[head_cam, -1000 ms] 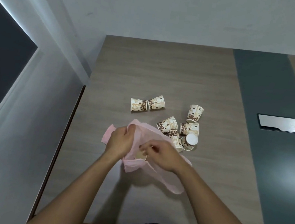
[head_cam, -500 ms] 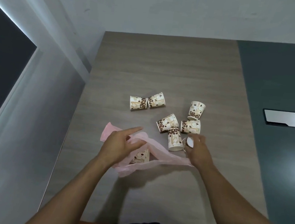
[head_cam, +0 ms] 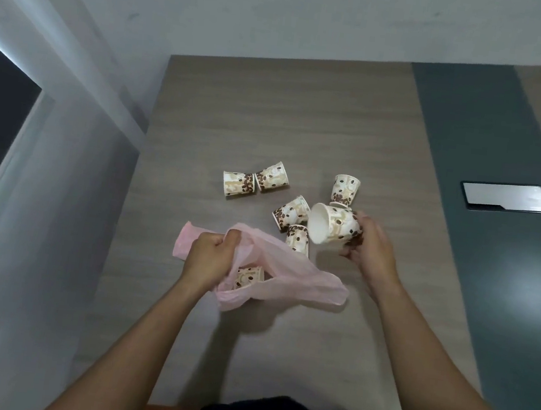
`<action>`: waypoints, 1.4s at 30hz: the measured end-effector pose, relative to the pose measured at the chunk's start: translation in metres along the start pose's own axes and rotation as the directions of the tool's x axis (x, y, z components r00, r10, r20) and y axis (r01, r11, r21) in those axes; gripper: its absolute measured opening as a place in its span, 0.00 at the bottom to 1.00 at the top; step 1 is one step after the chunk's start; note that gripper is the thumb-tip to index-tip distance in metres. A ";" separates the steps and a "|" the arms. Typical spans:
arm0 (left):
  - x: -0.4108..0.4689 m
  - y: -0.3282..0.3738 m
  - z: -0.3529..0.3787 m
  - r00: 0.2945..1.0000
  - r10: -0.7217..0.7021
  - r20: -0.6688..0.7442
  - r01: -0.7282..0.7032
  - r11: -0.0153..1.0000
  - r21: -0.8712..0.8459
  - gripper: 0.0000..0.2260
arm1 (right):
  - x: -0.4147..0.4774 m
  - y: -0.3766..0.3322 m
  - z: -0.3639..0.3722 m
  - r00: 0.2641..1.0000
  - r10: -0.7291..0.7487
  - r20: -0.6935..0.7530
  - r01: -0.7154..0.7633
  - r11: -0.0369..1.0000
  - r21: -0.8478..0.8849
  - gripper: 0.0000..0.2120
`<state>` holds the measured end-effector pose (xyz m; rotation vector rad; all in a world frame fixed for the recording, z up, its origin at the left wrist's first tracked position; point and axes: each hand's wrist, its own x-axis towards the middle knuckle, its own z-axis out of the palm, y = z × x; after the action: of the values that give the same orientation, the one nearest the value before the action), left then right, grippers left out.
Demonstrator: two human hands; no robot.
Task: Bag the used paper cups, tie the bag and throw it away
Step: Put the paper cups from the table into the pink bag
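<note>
A thin pink plastic bag point(head_cam: 291, 277) lies on the wooden table point(head_cam: 273, 116), its mouth held up by my left hand point(head_cam: 210, 257). One coffee-bean paper cup point(head_cam: 248, 276) shows through inside the bag. My right hand point(head_cam: 370, 251) holds another paper cup point(head_cam: 332, 229) above the table, its white mouth turned left toward the bag. Loose cups lie around: a pair point(head_cam: 255, 182) on their sides at the left, one point(head_cam: 290, 212) tipped over, one point(head_cam: 297, 238) next to the bag, and one point(head_cam: 344, 190) behind the held cup.
A dark grey strip point(head_cam: 484, 231) runs down the table's right part, with a silver flap plate point(head_cam: 505, 197) set in it. A grey wall point(head_cam: 286, 12) and window frame point(head_cam: 50, 130) border the table at the back and left.
My right hand has lifted a cup off the table from the cluster and turned it sideways. My left hand has closed on the bag's rim and raised it.
</note>
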<state>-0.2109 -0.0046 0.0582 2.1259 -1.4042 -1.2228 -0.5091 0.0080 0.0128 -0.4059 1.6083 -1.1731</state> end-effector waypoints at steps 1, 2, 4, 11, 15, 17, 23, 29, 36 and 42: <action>-0.001 0.002 0.001 1.000 0.004 0.012 -0.005 1.000 0.005 0.25 | -0.010 -0.006 0.007 0.989 0.049 0.140 -0.061 0.994 0.085 0.16; -0.002 0.005 0.003 1.000 0.014 0.025 -0.014 1.000 0.016 0.25 | -0.021 -0.009 0.015 0.960 0.085 0.266 -0.119 0.986 0.114 0.14; -0.005 0.009 0.005 0.998 0.036 0.053 -0.038 0.999 0.023 0.24 | -0.037 -0.006 0.028 0.885 0.113 0.453 -0.142 0.989 0.030 0.12; -0.012 0.005 -0.006 0.992 0.129 -0.017 -0.126 0.985 0.117 0.22 | -0.062 0.044 0.070 0.840 0.135 0.525 -0.034 0.980 -0.198 0.19; -0.015 -0.008 -0.015 0.981 0.189 -0.030 -0.176 0.952 0.250 0.18 | -0.070 0.064 0.082 0.881 0.109 0.461 0.018 0.965 -0.262 0.21; -0.016 -0.011 -0.017 0.983 0.182 -0.030 -0.170 0.959 0.228 0.19 | -0.076 0.073 0.090 0.895 0.096 0.436 0.060 0.942 -0.331 0.21; -0.020 -0.003 -0.008 0.995 0.087 0.055 -0.090 0.995 0.047 0.21 | -0.070 0.112 0.111 0.819 -0.089 0.567 0.496 0.609 -0.619 0.12; -0.013 -0.005 -0.015 0.993 0.117 -0.018 -0.117 0.993 0.001 0.20 | -0.073 0.096 0.115 0.839 -0.048 0.542 0.431 0.666 -0.609 0.14; -0.006 -0.025 -0.022 0.993 0.096 -0.067 -0.095 0.995 0.017 0.19 | -0.030 0.067 0.099 0.968 0.233 0.096 -0.200 0.942 -0.269 0.05; -0.004 -0.033 -0.019 0.993 0.116 -0.017 -0.115 0.992 0.050 0.18 | -0.013 0.088 0.090 0.853 0.482 0.201 -0.515 0.841 0.166 0.18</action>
<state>-0.1768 0.0104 0.0498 2.0507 -1.5400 -1.1315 -0.3998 0.0149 -0.0505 0.0716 1.3246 -0.8720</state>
